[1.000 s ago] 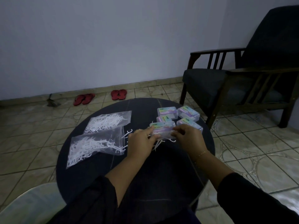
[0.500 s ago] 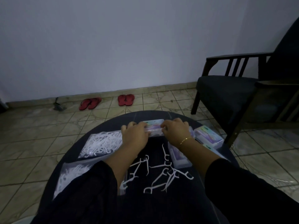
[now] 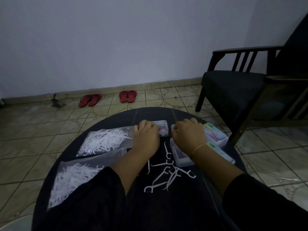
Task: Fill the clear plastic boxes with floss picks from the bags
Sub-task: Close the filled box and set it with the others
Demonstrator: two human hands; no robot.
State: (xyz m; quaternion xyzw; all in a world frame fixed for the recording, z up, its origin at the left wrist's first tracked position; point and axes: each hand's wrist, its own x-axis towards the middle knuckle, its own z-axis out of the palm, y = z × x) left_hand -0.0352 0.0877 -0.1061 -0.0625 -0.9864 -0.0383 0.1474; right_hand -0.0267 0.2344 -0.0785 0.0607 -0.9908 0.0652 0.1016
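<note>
Both hands (image 3: 168,134) over one half-hidden clear box (image 3: 162,129).

At frame centre, the left hand (image 3: 146,137) grips a clear plastic box (image 3: 162,129) on the round dark table (image 3: 116,119); the right hand (image 3: 189,135) curls over something hidden beside it. Loose floss picks (image 3: 168,172) lie below. Two bags of picks (image 3: 103,141) sit left, three closed boxes (image 3: 215,135) right.

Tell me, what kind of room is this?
Most likely a living room in a home: a dark armchair stands by the wall, red slippers lie on the tiled floor, and the round table is low.
</note>
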